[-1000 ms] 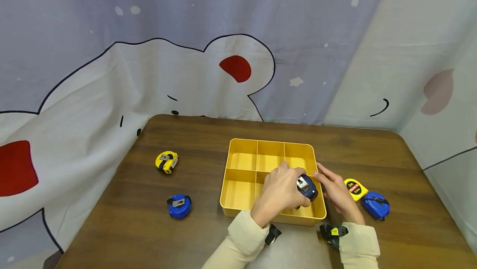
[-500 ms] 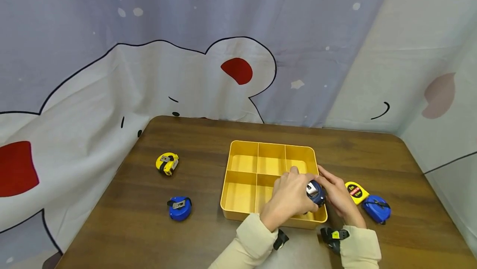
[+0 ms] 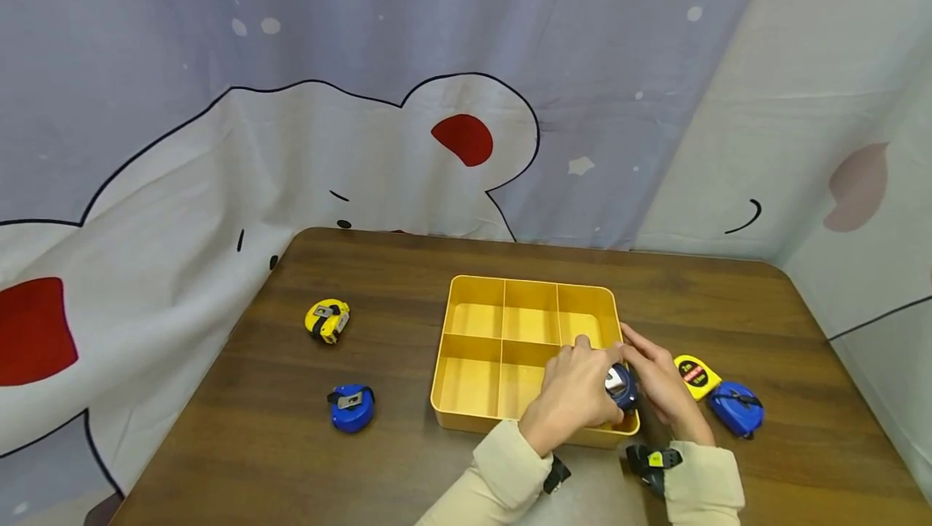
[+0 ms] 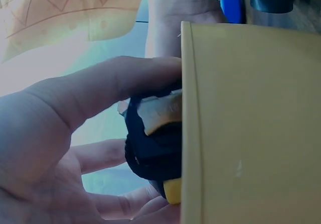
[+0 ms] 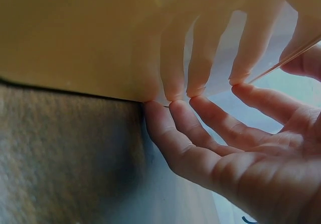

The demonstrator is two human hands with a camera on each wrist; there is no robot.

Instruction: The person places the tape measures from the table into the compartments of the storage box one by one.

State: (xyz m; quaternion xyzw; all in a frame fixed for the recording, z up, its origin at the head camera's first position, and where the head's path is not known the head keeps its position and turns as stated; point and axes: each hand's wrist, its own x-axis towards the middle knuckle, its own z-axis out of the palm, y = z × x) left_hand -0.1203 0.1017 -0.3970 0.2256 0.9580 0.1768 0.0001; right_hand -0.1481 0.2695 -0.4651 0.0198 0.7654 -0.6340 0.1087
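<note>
My left hand (image 3: 575, 388) grips a dark blue tape measure (image 3: 620, 388) with a silver clip, at the front right compartment of a yellow divided box (image 3: 466, 421). In the left wrist view the thumb and fingers surround the tape measure (image 4: 155, 138), and the box wall (image 4: 251, 123) hides part of it. My right hand (image 3: 658, 384) holds the box's right side. Its fingertips (image 5: 200, 103) press the outer wall in the right wrist view, with the thumb at the rim. The other compartments that show are bare.
A yellow tape measure (image 3: 328, 320) and a blue tape measure (image 3: 351, 408) lie left of the box. Right of my right hand lie another yellow tape measure (image 3: 696, 376) and another blue one (image 3: 737, 409). A patterned curtain (image 3: 364, 154) hangs behind the wooden table (image 3: 393, 259).
My left hand has moved right and slightly forward with the tape measure, toward the box's right wall. My right hand stays at that wall.
</note>
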